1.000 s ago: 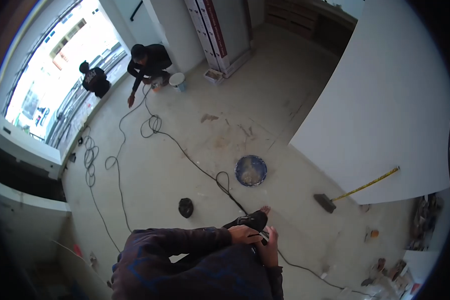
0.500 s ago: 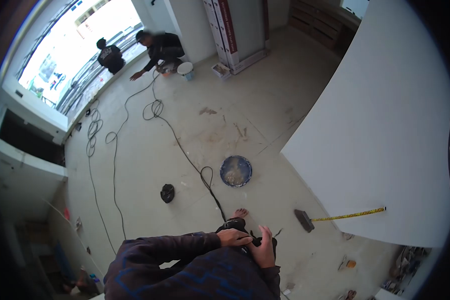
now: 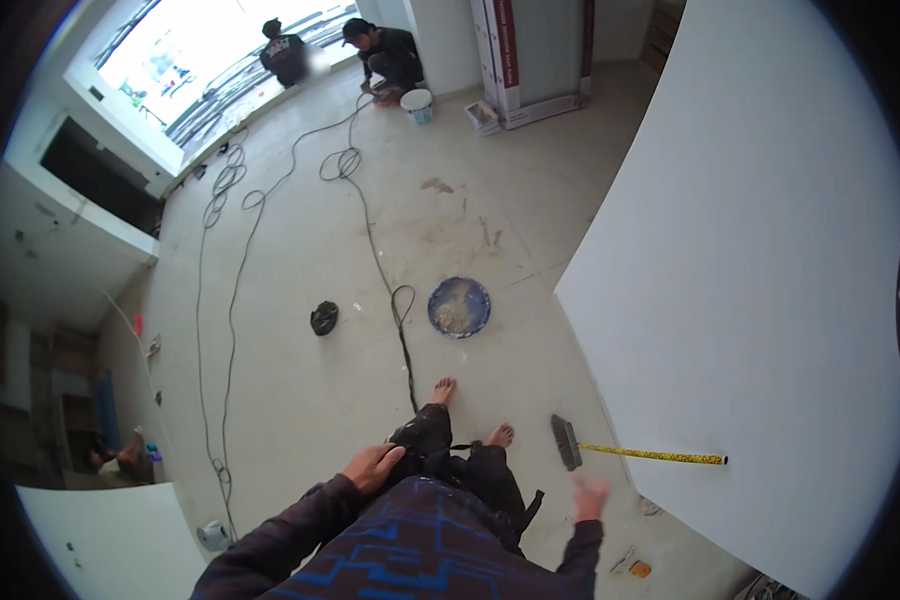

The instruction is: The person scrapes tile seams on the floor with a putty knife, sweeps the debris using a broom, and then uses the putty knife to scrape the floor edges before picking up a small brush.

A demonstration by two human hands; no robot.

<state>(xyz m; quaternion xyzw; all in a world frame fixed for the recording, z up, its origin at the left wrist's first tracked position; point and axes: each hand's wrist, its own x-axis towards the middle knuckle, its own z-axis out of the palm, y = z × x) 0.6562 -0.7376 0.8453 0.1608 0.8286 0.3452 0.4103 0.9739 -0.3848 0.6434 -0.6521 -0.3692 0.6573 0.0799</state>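
Observation:
My left hand is at my waist, its fingers closed on the side of my black trousers. Dark straps hang loose from the trousers, one sticking out at the right hip. My right hand is held out to the right, away from my body, smeared by motion; its fingers cannot be made out clearly. Nearest to it is a broom with a grey brush head and a yellow patterned handle, leaning toward the white panel. Ahead of my bare feet sits a blue basin with greyish material inside.
Black cables run across the floor, one reaching my feet. A black bag lies left of the basin. Two people crouch or sit by the bright opening, near a white bucket. A large white panel stands on the right; tall boxes stand behind.
My hands have come apart: the right swung out to the right, the left moved to the left side of my waist. Both feet now show. The crouching person's outstretched arm has drawn in.

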